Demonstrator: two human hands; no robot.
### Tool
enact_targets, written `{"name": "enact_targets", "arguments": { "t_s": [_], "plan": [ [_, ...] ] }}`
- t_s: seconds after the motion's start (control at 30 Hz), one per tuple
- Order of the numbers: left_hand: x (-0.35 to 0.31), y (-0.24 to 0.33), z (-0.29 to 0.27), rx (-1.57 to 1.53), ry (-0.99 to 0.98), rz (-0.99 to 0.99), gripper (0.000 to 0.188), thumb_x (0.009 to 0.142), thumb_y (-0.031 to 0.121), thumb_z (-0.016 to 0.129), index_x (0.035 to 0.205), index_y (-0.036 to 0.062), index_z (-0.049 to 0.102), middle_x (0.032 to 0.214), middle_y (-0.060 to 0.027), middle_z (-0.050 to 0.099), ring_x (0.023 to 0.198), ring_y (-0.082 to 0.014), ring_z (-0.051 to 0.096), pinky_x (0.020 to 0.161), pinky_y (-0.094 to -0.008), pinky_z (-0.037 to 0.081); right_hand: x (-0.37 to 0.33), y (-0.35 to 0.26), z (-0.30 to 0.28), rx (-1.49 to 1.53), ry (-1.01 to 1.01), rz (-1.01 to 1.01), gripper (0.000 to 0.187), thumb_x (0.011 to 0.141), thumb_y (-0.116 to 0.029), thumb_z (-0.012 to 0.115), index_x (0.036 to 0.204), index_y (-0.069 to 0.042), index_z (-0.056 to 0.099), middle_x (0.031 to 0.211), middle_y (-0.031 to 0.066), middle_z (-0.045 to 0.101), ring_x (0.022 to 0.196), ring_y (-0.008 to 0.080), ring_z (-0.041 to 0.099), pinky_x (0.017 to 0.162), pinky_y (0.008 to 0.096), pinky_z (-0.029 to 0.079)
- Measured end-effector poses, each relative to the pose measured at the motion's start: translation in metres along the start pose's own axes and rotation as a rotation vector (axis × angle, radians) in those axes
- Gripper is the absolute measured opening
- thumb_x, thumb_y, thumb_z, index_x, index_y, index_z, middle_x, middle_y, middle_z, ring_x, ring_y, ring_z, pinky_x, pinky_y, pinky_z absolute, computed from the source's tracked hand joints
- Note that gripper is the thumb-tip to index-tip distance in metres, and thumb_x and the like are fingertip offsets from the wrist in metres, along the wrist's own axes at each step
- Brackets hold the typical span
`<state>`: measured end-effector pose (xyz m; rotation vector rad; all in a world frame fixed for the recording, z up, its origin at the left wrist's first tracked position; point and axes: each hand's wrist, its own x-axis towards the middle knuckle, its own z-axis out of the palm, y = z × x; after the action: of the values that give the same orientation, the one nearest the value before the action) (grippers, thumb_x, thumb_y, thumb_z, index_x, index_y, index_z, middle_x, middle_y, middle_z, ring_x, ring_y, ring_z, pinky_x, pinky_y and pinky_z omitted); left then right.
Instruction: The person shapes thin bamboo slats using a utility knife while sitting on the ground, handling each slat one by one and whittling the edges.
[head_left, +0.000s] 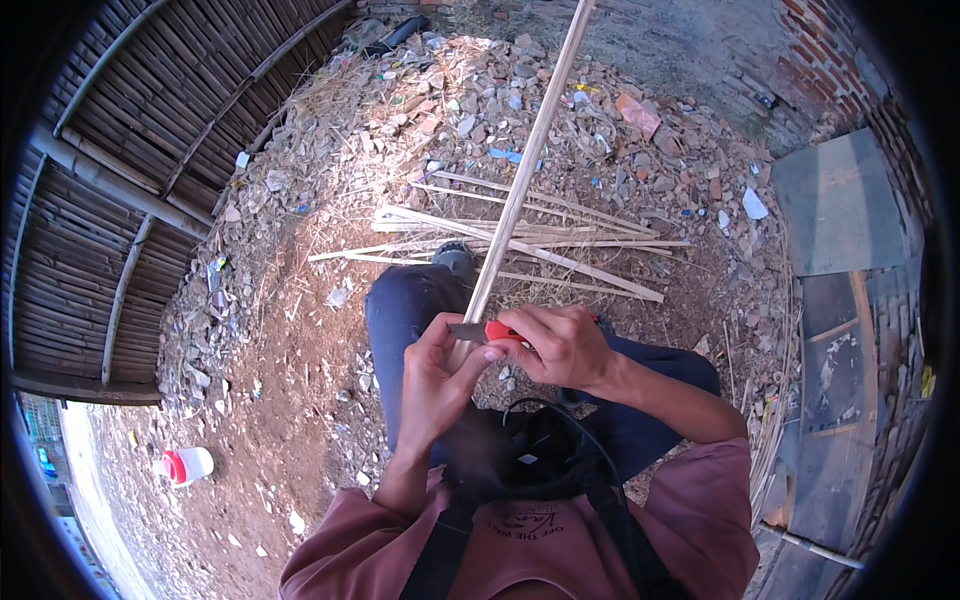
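A long pale bamboo strip (525,175) slants away from me, its near end gripped in my left hand (432,375). My right hand (565,345) is closed round the red handle of a knife (498,332). The short grey blade lies across the strip close to my left thumb and fingers. Whether its edge bites into the wood, I cannot tell. Part of the strip's near end is hidden by my left hand. Beyond my knees, several more bamboo strips (590,238) lie crossed in a loose pile on the ground.
Rubble and broken brick (480,110) cover the ground ahead, up to a wall. A bamboo slat wall (120,230) stands at left. A white jug with a red lid (190,465) sits on the dirt at lower left. Flat boards (840,205) lean at right.
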<state>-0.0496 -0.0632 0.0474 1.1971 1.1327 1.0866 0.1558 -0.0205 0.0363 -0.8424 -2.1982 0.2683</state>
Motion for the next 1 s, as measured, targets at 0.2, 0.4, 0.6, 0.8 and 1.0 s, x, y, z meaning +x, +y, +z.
{"name": "enact_targets", "arguments": {
  "t_s": [0.2,0.4,0.6,0.8,1.0],
  "plan": [
    [0.000,0.005,0.006,0.015,0.049,0.021,0.024,0.097,0.009,0.082,0.111,-0.0003,0.066,0.091,-0.0008,0.074,0.082,-0.0022,0.062,0.069,-0.0205,0.048,0.001,-0.004,-0.002,-0.022,0.032,0.017,0.018,0.095,-0.021,0.075,0.105,-0.010,0.066,0.079,0.0061,0.068,0.061,0.0249,0.072,0.051,0.0385,0.056],
    [-0.001,0.003,0.008,0.023,0.075,0.011,0.020,0.097,0.008,0.081,0.107,-0.0018,0.067,0.085,-0.0009,0.073,0.078,-0.0018,0.060,0.065,-0.0212,0.047,0.001,-0.004,-0.003,-0.047,0.031,0.019,0.019,0.094,-0.019,0.076,0.106,-0.009,0.066,0.080,0.0067,0.068,0.063,0.0252,0.072,0.052,0.0386,0.057],
    [-0.001,0.007,0.008,0.041,0.075,-0.003,0.019,0.097,0.009,0.081,0.105,-0.0016,0.067,0.083,-0.0006,0.072,0.077,-0.0016,0.059,0.064,-0.0212,0.046,-0.002,-0.007,-0.006,-0.083,-0.041,0.063,0.026,0.091,-0.019,0.077,0.110,-0.004,0.068,0.090,0.0115,0.073,0.071,0.0294,0.075,0.061,0.0401,0.061],
    [0.000,0.009,0.011,0.064,0.101,0.000,0.020,0.096,0.010,0.083,0.100,-0.0008,0.067,0.079,0.0006,0.071,0.073,-0.0009,0.057,0.061,-0.0209,0.044,-0.001,-0.010,-0.009,-0.110,-0.017,0.061,0.024,0.091,-0.017,0.077,0.108,-0.004,0.067,0.089,0.0109,0.072,0.070,0.0290,0.075,0.059,0.0394,0.060],
    [0.002,0.003,0.011,0.158,0.149,0.067,0.027,0.094,0.014,0.086,0.089,0.0014,0.062,0.070,0.0008,0.066,0.065,-0.0003,0.053,0.053,-0.0221,0.040,0.002,-0.012,-0.011,-0.133,-0.007,0.060,0.023,0.091,-0.016,0.077,0.108,-0.005,0.068,0.086,0.0094,0.071,0.069,0.0273,0.074,0.058,0.0391,0.058]
  ]
}}
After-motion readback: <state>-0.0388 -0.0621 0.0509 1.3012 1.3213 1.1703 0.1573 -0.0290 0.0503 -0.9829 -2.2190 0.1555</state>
